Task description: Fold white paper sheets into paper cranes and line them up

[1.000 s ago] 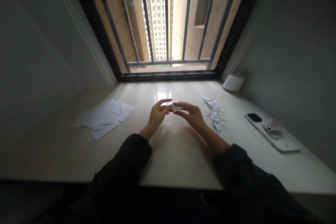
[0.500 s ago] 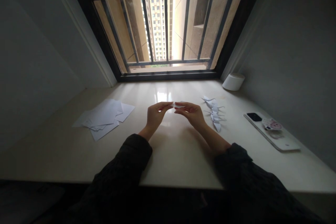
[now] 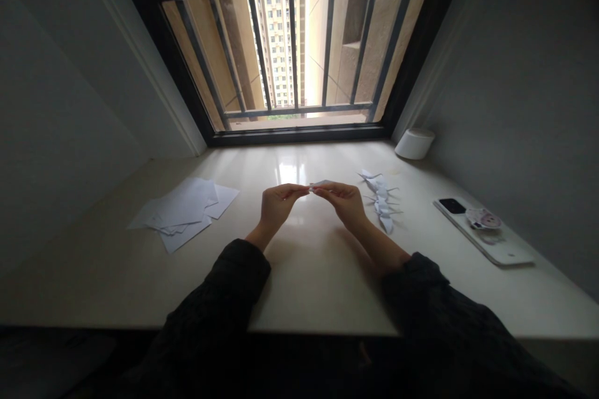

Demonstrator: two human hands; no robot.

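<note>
While left hand (image 3: 275, 207), right hand (image 3: 345, 204) pinch folded paper (image 3: 321, 184) above desk (image 3: 309, 280) middle.

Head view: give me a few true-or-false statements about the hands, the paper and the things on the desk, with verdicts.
1. The left hand and right hand both pinch one folded paper piece. True.
2. The loose sheets lie right of the hands. False: they lie to the left.
3. Folded paper figures lie on the desk just right of the right hand. True.
4. The phone rests on the loose sheets. False: it lies far right, apart from them.
5. The white round container stands at the back left. False: back right.
</note>
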